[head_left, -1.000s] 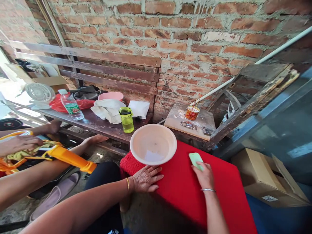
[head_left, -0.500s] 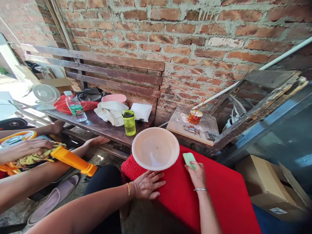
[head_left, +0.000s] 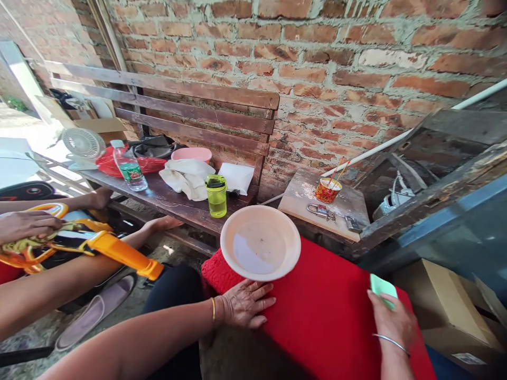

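Note:
A red cloth (head_left: 317,295) covers a flat surface in front of me. My left hand (head_left: 249,305) lies spread on its near edge, just below a pale basin (head_left: 293,264) that holds some water. At the cloth's right edge, my right hand (head_left: 394,322) is closed on a flat, pale green block (head_left: 383,290) with rounded corners. Whether it is a soap bar or a brush back cannot be made out. The block's underside is hidden.
Along the wall, a wooden bench (head_left: 178,208) bears a green drink bottle (head_left: 217,203), a water bottle (head_left: 132,174) and a white cloth (head_left: 186,179). A board with a paper cup (head_left: 328,191) and padlocks (head_left: 320,212) stands behind. At right is a cardboard box (head_left: 428,295); another person sits left.
My right hand has moved right across the red cloth with the green block, reaching its right edge. My left hand stays by the basin. The other person's orange strap-like item has shifted a little.

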Motion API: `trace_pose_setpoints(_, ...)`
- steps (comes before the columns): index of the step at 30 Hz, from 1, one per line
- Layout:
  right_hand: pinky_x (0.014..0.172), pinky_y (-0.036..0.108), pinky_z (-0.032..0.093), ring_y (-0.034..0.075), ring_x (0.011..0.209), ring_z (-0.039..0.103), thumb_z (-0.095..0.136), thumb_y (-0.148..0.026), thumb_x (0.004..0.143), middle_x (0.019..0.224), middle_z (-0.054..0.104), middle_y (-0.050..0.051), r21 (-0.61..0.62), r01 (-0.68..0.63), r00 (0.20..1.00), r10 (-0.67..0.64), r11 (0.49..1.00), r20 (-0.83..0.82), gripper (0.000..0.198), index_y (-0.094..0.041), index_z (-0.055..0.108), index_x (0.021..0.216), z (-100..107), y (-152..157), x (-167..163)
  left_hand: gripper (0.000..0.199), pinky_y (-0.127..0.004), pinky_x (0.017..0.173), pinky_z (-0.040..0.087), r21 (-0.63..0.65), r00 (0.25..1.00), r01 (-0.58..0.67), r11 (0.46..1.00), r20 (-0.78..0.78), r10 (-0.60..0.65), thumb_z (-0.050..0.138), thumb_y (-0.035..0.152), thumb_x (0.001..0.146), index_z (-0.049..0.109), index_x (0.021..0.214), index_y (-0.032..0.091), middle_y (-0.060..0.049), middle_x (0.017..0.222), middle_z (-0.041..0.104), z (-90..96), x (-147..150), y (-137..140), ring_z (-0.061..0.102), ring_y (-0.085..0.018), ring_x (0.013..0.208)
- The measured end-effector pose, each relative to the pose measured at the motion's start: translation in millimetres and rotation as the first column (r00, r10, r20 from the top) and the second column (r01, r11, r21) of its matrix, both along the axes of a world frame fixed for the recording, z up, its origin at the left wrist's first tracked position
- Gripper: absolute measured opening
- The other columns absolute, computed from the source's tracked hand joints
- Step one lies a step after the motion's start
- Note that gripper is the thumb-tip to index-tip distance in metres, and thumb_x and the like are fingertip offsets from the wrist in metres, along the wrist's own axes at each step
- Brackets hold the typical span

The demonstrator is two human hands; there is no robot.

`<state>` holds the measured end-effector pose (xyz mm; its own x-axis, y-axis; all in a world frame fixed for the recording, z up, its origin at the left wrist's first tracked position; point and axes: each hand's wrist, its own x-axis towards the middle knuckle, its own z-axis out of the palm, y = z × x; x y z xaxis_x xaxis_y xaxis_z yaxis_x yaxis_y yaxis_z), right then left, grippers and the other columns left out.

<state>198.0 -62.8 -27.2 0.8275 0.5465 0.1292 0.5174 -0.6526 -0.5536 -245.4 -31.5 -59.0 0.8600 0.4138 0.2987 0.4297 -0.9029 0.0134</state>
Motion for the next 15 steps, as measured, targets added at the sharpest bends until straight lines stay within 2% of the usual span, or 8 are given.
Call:
trace_pose_setpoints(2, 0.074, 0.044, 0.049, 0.032, 0.087, 0.056, 0.059, -0.064, 0.065, 0.072, 0.052, 0.006, 0.093, -0.195, 0.979, 0.2, 0.976, -0.043, 0.053, -0.022, 0.071, 0.094, 4, 24, -50, 0.051, -0.038, 0.108, 0.036, 0.01, 1.0, 0.004, 1.0, -0.007, -0.004, 0.049, 0.055, 0.097, 0.055, 0.139, 0.028, -0.008, 0.145, 0.054, 1.9, -1, -1, 0.053, -0.027, 0.129)
trace_pose_setpoints(4, 0.084, 0.041, 0.049, 0.029, 0.092, 0.057, 0.061, -0.056, 0.068, 0.085, 0.058, 0.008, 0.174, -0.408, 0.906, 0.421, 0.896, -0.041, 0.043, -0.021, 0.072, 0.091, 5, 52, -106, 0.051, -0.038, 0.108, 0.035, 0.028, 1.0, 0.012, 1.0, -0.016, -0.012, 0.049, 0.054, 0.097, 0.055, 0.14, 0.027, -0.008, 0.146, 0.054, 3.6, -3, -1, 0.052, -0.026, 0.13)
trace_pose_setpoints(6, 0.085, 0.034, 0.049, 0.023, 0.091, 0.059, 0.066, -0.051, 0.067, 0.092, 0.06, 0.006, 0.193, -0.521, 0.841, 0.538, 0.831, -0.047, 0.035, -0.024, 0.073, 0.087, 3, 78, -148, 0.051, -0.037, 0.108, 0.035, 0.049, 1.0, 0.016, 0.999, -0.019, -0.015, 0.049, 0.053, 0.097, 0.054, 0.141, 0.027, -0.008, 0.147, 0.053, 4.1, -5, -1, 0.052, -0.026, 0.13)
trace_pose_setpoints(8, 0.085, 0.029, 0.048, 0.02, 0.091, 0.06, 0.07, -0.046, 0.065, 0.094, 0.061, 0.003, 0.184, -0.577, 0.802, 0.595, 0.796, -0.058, 0.028, -0.026, 0.074, 0.084, 0, 94, -164, 0.051, -0.037, 0.108, 0.035, 0.063, 1.0, 0.013, 0.998, -0.025, -0.011, 0.05, 0.053, 0.097, 0.053, 0.141, 0.027, -0.008, 0.147, 0.053, 3.7, -6, 0, 0.052, -0.026, 0.13)
trace_pose_setpoints(9, 0.085, 0.028, 0.048, 0.019, 0.091, 0.06, 0.072, -0.044, 0.065, 0.094, 0.061, 0.002, 0.174, -0.585, 0.796, 0.602, 0.792, -0.063, 0.026, -0.026, 0.074, 0.084, 0, 97, -162, 0.052, -0.037, 0.107, 0.036, 0.063, 0.999, 0.013, 0.998, -0.036, -0.011, 0.051, 0.053, 0.096, 0.053, 0.141, 0.028, -0.008, 0.147, 0.053, 3.6, -6, 0, 0.052, -0.026, 0.129)
trace_pose_setpoints(11, 0.088, 0.029, 0.047, 0.02, 0.093, 0.06, 0.072, -0.041, 0.064, 0.094, 0.06, 0.003, 0.145, -0.553, 0.821, 0.566, 0.82, -0.072, 0.025, -0.026, 0.074, 0.084, 1, 95, -140, 0.053, -0.037, 0.106, 0.037, 0.049, 0.998, 0.013, 0.999, -0.064, -0.01, 0.053, 0.052, 0.095, 0.052, 0.142, 0.028, -0.008, 0.147, 0.053, 4.3, -5, 0, 0.053, -0.026, 0.129)
trace_pose_setpoints(15, 0.089, 0.039, 0.046, 0.028, 0.095, 0.059, 0.068, -0.043, 0.067, 0.09, 0.061, 0.008, 0.049, -0.346, 0.933, 0.349, 0.937, -0.087, 0.032, -0.021, 0.074, 0.091, 18, 60, -54, 0.053, -0.038, 0.107, 0.037, 0.031, 0.996, 0.019, 0.999, -0.093, -0.016, 0.053, 0.051, 0.096, 0.051, 0.143, 0.028, -0.008, 0.148, 0.052, 9.0, -5, 0, 0.053, -0.026, 0.13)
